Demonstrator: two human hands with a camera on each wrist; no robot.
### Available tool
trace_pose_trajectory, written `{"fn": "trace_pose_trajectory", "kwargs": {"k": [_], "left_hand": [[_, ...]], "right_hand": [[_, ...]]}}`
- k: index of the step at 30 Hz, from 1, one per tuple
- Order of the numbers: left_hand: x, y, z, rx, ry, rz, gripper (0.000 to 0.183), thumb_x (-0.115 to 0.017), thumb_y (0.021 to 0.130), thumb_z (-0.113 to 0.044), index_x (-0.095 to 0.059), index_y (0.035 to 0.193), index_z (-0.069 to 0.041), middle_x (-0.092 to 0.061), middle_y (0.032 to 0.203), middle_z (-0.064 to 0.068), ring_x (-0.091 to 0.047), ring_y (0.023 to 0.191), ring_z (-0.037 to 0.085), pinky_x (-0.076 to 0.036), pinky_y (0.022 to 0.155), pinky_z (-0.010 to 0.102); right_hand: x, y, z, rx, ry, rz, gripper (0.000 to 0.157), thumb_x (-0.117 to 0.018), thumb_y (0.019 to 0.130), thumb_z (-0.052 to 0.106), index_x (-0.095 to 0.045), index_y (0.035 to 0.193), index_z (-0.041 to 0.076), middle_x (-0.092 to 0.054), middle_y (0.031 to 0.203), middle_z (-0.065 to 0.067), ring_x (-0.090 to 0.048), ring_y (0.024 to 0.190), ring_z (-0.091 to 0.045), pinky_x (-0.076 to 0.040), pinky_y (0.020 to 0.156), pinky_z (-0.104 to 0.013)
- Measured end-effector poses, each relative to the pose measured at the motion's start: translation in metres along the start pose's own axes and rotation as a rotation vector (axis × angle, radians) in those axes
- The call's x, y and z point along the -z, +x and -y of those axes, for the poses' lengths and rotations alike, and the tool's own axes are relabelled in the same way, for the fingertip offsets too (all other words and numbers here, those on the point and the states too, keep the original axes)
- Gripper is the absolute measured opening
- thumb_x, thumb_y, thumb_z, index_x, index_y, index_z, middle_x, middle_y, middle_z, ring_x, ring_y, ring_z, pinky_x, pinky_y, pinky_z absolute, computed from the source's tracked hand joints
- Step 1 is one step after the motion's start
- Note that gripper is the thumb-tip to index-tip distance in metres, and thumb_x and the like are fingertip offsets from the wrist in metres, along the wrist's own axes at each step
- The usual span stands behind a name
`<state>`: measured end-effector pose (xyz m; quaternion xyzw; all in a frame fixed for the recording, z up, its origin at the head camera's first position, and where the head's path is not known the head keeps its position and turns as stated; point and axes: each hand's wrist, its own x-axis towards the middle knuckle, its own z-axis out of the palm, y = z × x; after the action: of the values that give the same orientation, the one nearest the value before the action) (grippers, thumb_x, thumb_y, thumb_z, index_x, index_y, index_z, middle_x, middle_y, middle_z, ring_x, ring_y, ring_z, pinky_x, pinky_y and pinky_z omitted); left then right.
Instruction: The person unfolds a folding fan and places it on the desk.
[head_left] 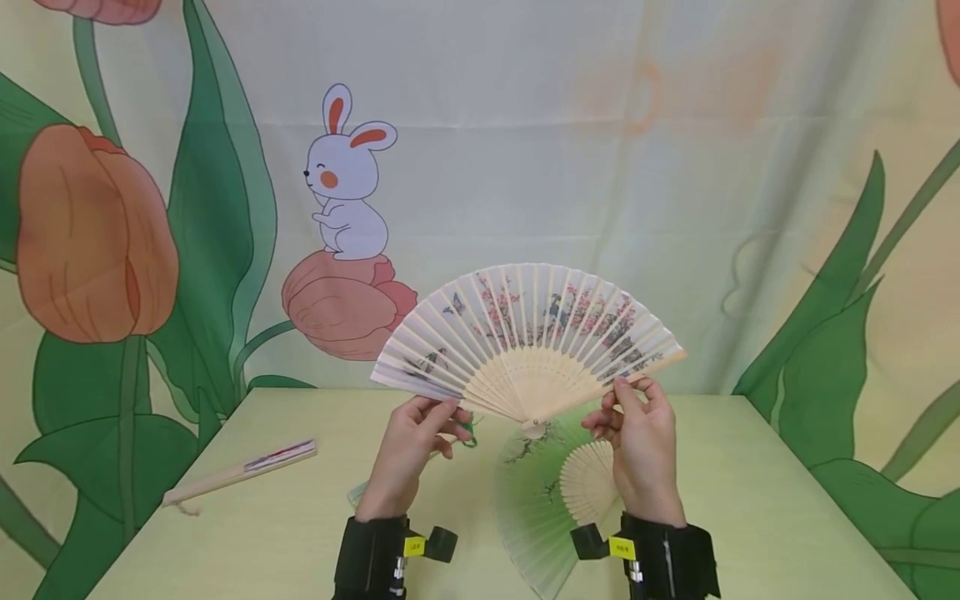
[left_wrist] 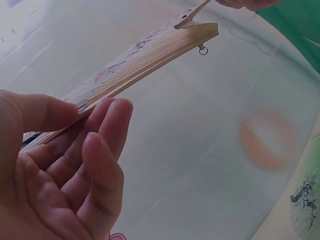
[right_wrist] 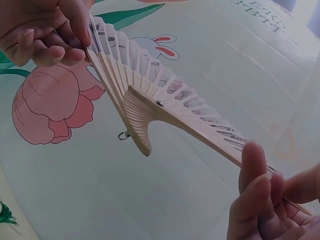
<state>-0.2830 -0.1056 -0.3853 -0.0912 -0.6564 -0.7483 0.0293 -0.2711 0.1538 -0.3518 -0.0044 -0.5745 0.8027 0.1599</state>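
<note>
A pale folding fan [head_left: 528, 375] with flower, bird and butterfly prints is spread wide in the air between both hands, its pivot at the bottom. My left hand [head_left: 415, 450] pinches the left outer stick between thumb and fingers, with the other fingers loosely bent in the left wrist view. At the opposite side my right hand [head_left: 641, 446] pinches the right outer stick. A small metal ring [left_wrist: 203, 50] hangs at the pivot end. Below on the table lies a spread green fan [head_left: 532, 508], partly hidden by the right hand and the held fan.
On the table's left lies a folded fan [head_left: 247, 471] with a small cord. Behind my left hand shows part of a slim pale-green item [head_left: 356, 493], with a green tassel [head_left: 470, 432] nearby. A printed curtain [head_left: 495, 167] hangs behind the table [head_left: 750, 517].
</note>
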Motion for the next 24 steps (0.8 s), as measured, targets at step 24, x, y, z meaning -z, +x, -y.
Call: {"fn": "trace_pose_trajectory", "kwargs": {"k": [24], "left_hand": [[-0.013, 0.004, 0.011, -0.066, -0.117, -0.067, 0.026, -0.055, 0.109, -0.012, -0.062, 0.127, 0.005, -0.075, 0.105, 0.014, -0.075, 0.094, 0.018, -0.057, 0.069, 0.025]], "right_hand": [[-0.004, 0.001, -0.009, 0.031, 0.099, -0.009, 0.018, -0.038, 0.114, 0.02, -0.042, 0.128, 0.01, -0.044, 0.088, -0.002, -0.073, 0.078, -0.014, -0.059, 0.074, -0.026]]}}
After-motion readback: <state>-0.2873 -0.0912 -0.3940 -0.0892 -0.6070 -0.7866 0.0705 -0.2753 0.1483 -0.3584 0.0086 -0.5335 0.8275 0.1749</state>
